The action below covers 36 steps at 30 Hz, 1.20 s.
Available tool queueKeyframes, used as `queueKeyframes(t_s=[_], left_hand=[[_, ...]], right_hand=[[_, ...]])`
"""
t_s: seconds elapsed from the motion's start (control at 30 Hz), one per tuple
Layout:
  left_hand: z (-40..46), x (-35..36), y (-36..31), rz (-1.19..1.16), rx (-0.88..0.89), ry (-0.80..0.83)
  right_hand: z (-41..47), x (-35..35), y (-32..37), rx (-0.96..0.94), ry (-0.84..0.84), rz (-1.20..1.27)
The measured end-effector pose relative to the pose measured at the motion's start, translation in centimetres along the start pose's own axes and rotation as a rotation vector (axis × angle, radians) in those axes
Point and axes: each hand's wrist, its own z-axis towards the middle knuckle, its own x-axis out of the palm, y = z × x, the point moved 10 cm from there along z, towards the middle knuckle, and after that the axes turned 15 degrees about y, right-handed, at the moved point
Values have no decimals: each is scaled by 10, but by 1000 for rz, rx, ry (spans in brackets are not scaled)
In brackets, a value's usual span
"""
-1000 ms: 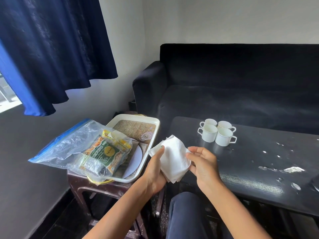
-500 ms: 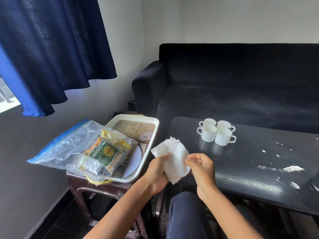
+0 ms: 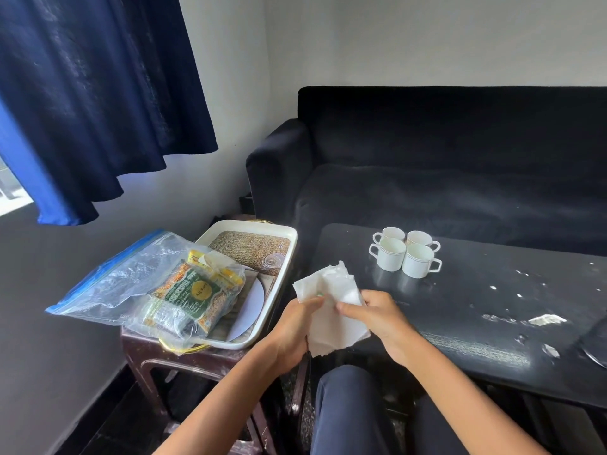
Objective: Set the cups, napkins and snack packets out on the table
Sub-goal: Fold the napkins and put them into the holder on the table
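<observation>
Both hands hold a white paper napkin (image 3: 331, 310) above the near left corner of the black table (image 3: 476, 326). My left hand (image 3: 294, 330) grips its left side and my right hand (image 3: 374, 318) pinches its right side. Several white cups (image 3: 405, 256) stand together in a cluster at the far side of the table. Green and yellow snack packets (image 3: 193, 295) lie inside a clear zip bag (image 3: 124, 284) that rests partly on a white tray (image 3: 279, 280).
The tray sits on a dark side table (image 3: 157, 356) left of my knee. A black sofa (image 3: 443, 165) stands behind the table. White scraps (image 3: 545, 320) dot the table's right part. A dark blue curtain (image 3: 92, 103) hangs at the left.
My two hands have drawn closer together on the napkin, and its top has crumpled and risen between them. The cups, bag and tray have not moved.
</observation>
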Motion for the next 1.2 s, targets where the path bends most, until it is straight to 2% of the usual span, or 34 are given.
queueKeyframes(t_s=[0.17,0.37,0.5,0.83,1.0,1.2], left_hand=[[-1,4,-6,58,32,-37],[4,20,0,48,-30,23],[12,27,1,102,-35,-25],[72,114,-3,281,86,-39],[112,174,3,461,144,-14],[157,258,30,594,156,97]], right_hand=[[-8,-16,14,-81,-35,-148],[-22,-49,22,-137,-139,-129],[-33,-72,22,-116,-152,-148],[-70,-176,27,-124,-288,-308],[-102,-240,16,-133,-436,-390],[-160,-307,1,-128,-745,-520]])
